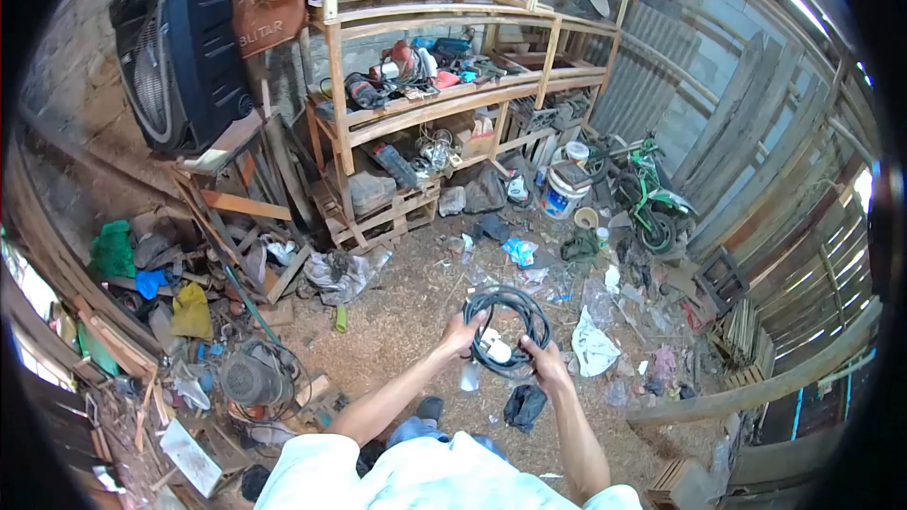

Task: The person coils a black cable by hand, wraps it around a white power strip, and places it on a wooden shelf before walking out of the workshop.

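Observation:
A dark electrical cable (546, 319), wound into a loose coil, is held out in front of my body above the littered floor. My left hand (460, 334) grips the coil's left side, and my right hand (548, 365) has its fingers closed round the lower right side. Inside the loop hangs a white piece that looks like a plug or socket (495, 348). Below the coil, a black plastic bag (525, 407) lies on the ground.
Ahead stands a wooden shelf (444, 102) loaded with tools. A green dirt bike (652, 196) and a white bucket (565, 194) stand at the back right. To the left are a motor (255, 375), a large black speaker (179, 57) and scrap wood. Plastic rubbish litters the floor.

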{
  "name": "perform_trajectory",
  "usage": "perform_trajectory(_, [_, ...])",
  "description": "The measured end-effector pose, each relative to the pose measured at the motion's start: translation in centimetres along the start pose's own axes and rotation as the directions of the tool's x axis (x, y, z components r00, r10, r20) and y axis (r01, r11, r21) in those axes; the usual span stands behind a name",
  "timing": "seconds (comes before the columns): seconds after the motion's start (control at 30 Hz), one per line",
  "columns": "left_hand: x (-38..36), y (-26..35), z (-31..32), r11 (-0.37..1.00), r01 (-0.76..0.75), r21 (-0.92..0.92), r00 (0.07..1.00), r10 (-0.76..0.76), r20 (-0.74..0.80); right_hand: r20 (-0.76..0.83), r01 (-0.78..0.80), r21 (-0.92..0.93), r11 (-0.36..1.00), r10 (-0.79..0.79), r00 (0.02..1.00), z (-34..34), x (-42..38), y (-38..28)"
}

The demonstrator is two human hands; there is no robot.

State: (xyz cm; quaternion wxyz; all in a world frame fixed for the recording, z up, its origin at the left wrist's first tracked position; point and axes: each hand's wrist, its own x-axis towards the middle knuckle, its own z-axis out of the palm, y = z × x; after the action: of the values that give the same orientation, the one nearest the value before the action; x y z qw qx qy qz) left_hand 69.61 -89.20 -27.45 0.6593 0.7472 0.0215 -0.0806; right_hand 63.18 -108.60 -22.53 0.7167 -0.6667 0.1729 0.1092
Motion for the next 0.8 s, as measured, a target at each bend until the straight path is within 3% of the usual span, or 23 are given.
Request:
perform_trajectory(0.03, [0.9,0.7,-0.3,0.995,0.097,-0.005,0.994,-0.097,0.047,0.007,-0.006,-0.026,1.0,0.007,1.0,-0.1,0.8,-1.0])
perform_trajectory(0.07, [1.7,0.9,-0.5,0.992,0.1,-0.071,0.994,-0.097,0.048,0.033,-0.003,0.117,0.993,-0.001,0.999,0.5,1.3,-2.3])
perform_trajectory(0.2, [5.4,1.8,-0.3,0.973,0.15,-0.173,0.988,-0.153,-0.005,0.169,-0.066,0.277,0.959,0.019,0.985,-0.7,5.4,-3.9])
perform_trajectory(0.3, [8.5,0.8,0.3,0.981,0.168,-0.094,0.986,-0.168,0.011,0.19,-0.119,0.239,0.964,0.073,0.979,-1.4,9.2,-3.8])
perform_trajectory(0.33, [9.0,2.3,0.6,0.972,0.193,-0.131,0.981,-0.191,0.032,0.147,-0.084,0.251,0.964,0.047,0.988,-1.7,10.7,-3.2])
perform_trajectory(0.4, [9.7,4.8,1.7,0.947,0.249,-0.203,0.968,-0.237,0.082,0.159,-0.164,0.302,0.939,0.12,0.98,-3.1,13.4,-2.8])
perform_trajectory(0.53, [13.1,7.2,4.7,0.91,0.248,-0.331,0.967,-0.209,0.148,0.159,-0.185,0.374,0.909,0.133,0.978,-6.3,17.4,-3.7])
perform_trajectory(0.63, [15.9,9.1,6.8,0.884,0.166,-0.437,0.98,-0.098,0.175,0.213,-0.158,0.419,0.894,0.073,0.974,-8.0,20.1,-6.1])
perform_trajectory(0.8, [20.5,9.4,7.8,0.89,0.143,-0.433,0.975,-0.053,0.214,0.343,-0.287,0.524,0.802,0.11,0.933,-9.7,24.6,-7.3])
